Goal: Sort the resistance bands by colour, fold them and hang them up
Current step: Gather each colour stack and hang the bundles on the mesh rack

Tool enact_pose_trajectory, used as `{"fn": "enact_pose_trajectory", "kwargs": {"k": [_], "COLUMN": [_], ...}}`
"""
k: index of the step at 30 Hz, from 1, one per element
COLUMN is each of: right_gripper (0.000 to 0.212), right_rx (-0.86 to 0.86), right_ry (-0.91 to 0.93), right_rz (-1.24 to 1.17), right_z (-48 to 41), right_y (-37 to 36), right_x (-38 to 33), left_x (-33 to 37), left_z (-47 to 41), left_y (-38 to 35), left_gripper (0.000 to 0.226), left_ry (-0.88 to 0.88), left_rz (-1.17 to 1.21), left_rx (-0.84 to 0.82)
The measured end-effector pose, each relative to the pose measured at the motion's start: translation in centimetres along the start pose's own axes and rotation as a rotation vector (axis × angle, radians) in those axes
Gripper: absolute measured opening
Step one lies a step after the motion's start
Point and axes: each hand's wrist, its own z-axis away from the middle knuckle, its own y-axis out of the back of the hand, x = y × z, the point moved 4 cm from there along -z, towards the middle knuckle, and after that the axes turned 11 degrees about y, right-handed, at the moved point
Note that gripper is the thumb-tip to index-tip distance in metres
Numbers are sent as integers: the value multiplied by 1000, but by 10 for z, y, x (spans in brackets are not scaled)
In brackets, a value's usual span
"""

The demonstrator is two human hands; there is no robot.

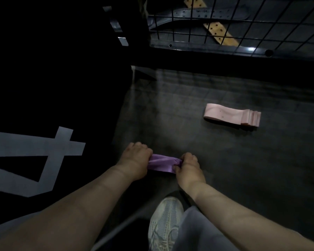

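A purple resistance band [162, 163] is stretched short between my two hands, low over the dark floor. My left hand [134, 159] grips its left end with curled fingers. My right hand [188, 168] pinches the right end, where the band bunches up. A folded pink resistance band [231, 115] lies flat on the floor to the upper right, well apart from both hands.
A black wire grid [243, 24] stands at the top right, with dark belts and tan perforated straps [218, 34] behind it. A black fabric with grey lettering [34, 151] fills the left. My white sneaker [164, 223] stands on the floor below my hands.
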Motion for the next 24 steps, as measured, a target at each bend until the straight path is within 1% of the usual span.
{"fn": "enact_pose_trajectory", "kwargs": {"k": [2, 5, 10, 13, 15, 17, 18, 19, 20, 21, 24], "right_gripper": [36, 37, 39, 57, 66, 67, 66, 64, 64, 65, 60], "right_rx": [-16, -32, -55, -111, -142, -133, -166, -224, -293, -366, -525], "right_ry": [-6, -15, -7, 19, 122, 353, 460, 523, 540, 539, 468], "right_rz": [27, 37, 25, 21, 162, 263, 254, 230, 208, 201, 223], "right_z": [-1, -3, -5, -6, -3, 2, 6, 8, 9, 8, 7], "right_y": [2, 3, 3, 3, 9, 19, 24, 30, 37, 45, 80], "right_x": [-1, -1, 4, 2, -8, -24, -33, -42, -50, -58, -77], "left_x": [1, -2, 0, -5, -4, 2, 5, 8, 11, 13, 13], "left_z": [0, 5, 18, 20, 20, 18, 18, 17, 16, 16, 17], "left_y": [3, 5, 15, 16, 13, 12, 13, 15, 19, 25, 45], "left_gripper": [26, 27, 24, 25, 23, 19, 20, 21, 21, 20, 13], "left_ry": [-44, -75, -198, -187, -182, -164, -150, -137, -121, -105, -55], "left_rz": [21, 120, 164, 274, 331, 406, 447, 491, 542, 616, 989], "left_rx": [-41, -110, -38, -38, -40, -57, -82, -114, -146, -181, -321]}}
